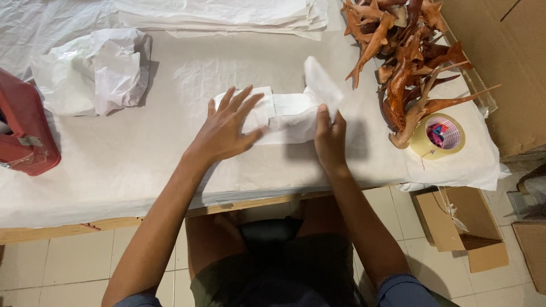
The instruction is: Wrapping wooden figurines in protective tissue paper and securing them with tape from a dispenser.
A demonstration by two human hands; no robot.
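Wrapping step, I judge: left hand [227,128], fingers spread, presses the parcel [287,116] at bench [131,159] centre; right hand [330,136] pinches its paper end. Next move needs a tight fold.

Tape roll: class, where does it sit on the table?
In the head view, the tape roll lies at the table's right end, just below the pile of brown wooden carvings.

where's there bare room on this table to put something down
Free patch: the near-left paper-covered table, between the red box, the crumpled paper and the left hand. Crowded on the right: carved wooden pieces, tape roll, right hand on the wrapped bundle.
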